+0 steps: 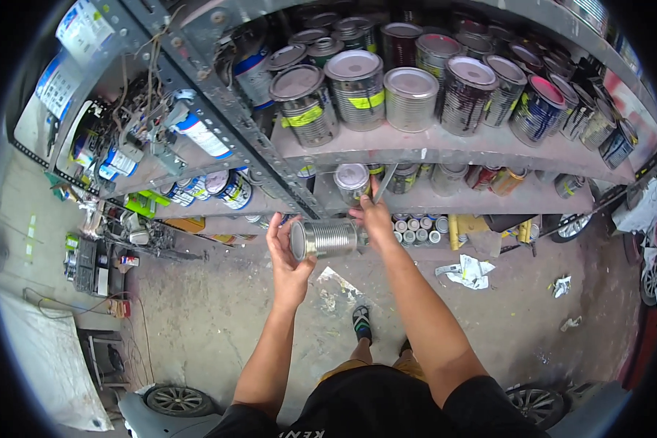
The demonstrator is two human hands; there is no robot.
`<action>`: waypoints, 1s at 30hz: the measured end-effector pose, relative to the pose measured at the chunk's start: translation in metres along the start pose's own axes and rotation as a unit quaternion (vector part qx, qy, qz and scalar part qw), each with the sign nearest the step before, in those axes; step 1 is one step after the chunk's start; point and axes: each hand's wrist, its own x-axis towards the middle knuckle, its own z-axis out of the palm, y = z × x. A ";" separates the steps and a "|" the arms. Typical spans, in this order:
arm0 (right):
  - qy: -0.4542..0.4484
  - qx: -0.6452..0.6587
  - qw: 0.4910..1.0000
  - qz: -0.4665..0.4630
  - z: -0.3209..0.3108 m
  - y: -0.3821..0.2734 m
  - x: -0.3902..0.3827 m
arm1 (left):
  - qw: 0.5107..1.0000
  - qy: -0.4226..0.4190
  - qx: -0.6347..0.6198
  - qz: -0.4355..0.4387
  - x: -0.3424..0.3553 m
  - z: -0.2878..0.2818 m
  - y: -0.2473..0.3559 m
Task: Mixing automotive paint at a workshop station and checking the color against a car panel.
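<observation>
A bare silver ribbed can (330,239) lies tipped on its side in the air in front of the shelves. My left hand (288,266) grips its left end, thumb below and fingers spread around the rim. At the can's other end is my right hand (373,221), its fingers closed around a thin, flat metal strip (387,181) that points up toward the shelf. Whether the right fingers also touch the can, I cannot tell. Just beyond it, a paint can (352,182) with a pale lid stands at the lower shelf's edge.
Paint cans (354,87), several with yellow tape, crowd the upper shelf (416,146). A perforated metal post (233,109) stands left of them. Small cans (420,230) sit low down. Crumpled paper (469,271) lies on the stained concrete floor (219,306).
</observation>
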 end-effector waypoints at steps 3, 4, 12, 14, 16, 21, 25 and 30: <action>0.018 -0.057 0.996 -0.072 -0.034 0.013 -0.001 | 0.996 -0.040 -0.077 -0.013 -0.007 -0.003 0.013; 0.008 -0.115 0.987 -0.115 -0.047 0.016 -0.011 | 0.991 -0.069 -0.110 -0.012 -0.010 -0.004 0.023; -0.272 -0.090 0.948 -0.139 -0.051 -0.048 -0.171 | 0.959 -0.219 -0.179 -0.010 -0.019 0.006 0.060; -0.249 -0.143 0.939 -0.187 -0.047 -0.059 -0.191 | 0.949 -0.144 -0.275 -0.054 -0.023 0.030 0.070; -0.201 -0.180 0.929 -0.255 -0.043 -0.059 -0.202 | 0.927 -0.112 -0.348 -0.080 -0.029 0.053 0.063; -0.173 -0.313 0.879 -0.315 -0.057 -0.094 -0.244 | 0.819 -0.113 -0.530 -0.188 -0.034 0.073 0.047; -0.072 -0.478 0.846 -0.225 -0.100 -0.143 -0.282 | 0.869 -0.203 -0.417 -0.172 -0.032 0.064 0.065; -0.093 -0.629 0.731 -0.247 -0.129 -0.187 -0.315 | 0.942 -0.268 -0.164 -0.114 -0.035 0.064 0.093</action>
